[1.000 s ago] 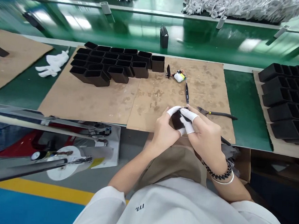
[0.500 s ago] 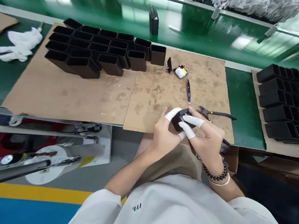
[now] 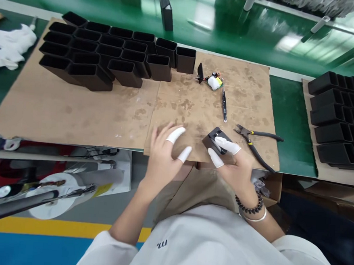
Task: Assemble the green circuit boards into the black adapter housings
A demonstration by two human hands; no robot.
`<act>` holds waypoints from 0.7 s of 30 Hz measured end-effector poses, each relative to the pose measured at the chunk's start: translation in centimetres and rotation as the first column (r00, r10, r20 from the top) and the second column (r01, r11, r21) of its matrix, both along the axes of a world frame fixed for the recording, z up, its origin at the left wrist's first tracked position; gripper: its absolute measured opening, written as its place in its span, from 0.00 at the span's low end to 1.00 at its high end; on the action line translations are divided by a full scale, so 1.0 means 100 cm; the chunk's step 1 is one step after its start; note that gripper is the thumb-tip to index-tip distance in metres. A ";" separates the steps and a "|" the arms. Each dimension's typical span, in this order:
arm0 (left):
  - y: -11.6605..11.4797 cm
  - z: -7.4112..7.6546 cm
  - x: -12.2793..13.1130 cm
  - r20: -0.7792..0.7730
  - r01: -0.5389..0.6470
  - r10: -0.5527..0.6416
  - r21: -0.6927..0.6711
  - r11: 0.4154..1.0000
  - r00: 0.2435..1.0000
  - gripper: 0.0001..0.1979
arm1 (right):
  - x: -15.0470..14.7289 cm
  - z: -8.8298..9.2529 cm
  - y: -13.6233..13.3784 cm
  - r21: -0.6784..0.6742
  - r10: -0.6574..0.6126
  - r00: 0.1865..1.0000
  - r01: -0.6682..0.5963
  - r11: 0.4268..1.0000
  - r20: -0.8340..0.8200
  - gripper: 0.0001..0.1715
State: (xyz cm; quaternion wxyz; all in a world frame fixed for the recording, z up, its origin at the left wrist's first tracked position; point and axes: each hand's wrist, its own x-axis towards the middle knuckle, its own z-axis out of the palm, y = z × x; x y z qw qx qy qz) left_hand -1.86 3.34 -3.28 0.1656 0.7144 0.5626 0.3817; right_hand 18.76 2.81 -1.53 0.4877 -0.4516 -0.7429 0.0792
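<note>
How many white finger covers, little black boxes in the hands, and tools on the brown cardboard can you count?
White rubber finger covers: 4 (2 on the left hand, 2 on the right hand)
Small black plastic box in the right hand: 1
Black-handled metal pliers: 1
Black metal tweezers: 1
Total: 7
</note>
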 end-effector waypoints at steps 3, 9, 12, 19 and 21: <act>-0.003 -0.005 -0.014 -0.021 -0.126 0.128 0.052 0.991 0.992 0.20 | 0.005 0.007 0.004 0.090 0.019 1.000 -0.018 0.996 -0.007 0.32; -0.004 -0.014 -0.007 -0.035 -0.229 0.234 0.116 0.967 0.972 0.15 | 0.002 0.015 0.010 0.036 0.102 0.990 -0.106 0.994 0.101 0.21; -0.002 -0.014 -0.004 -0.057 -0.246 0.254 0.120 0.962 0.965 0.14 | 0.001 0.013 0.009 0.032 0.072 0.990 -0.076 0.997 0.125 0.16; -0.002 -0.014 -0.004 -0.098 -0.259 0.273 0.140 0.956 0.957 0.12 | 0.006 -0.004 0.003 0.021 0.043 0.998 -0.044 0.999 0.054 0.17; -0.004 -0.012 0.000 -0.054 -0.200 0.210 0.147 0.969 0.976 0.16 | 0.005 -0.014 0.003 0.009 0.048 0.997 -0.049 0.999 0.064 0.18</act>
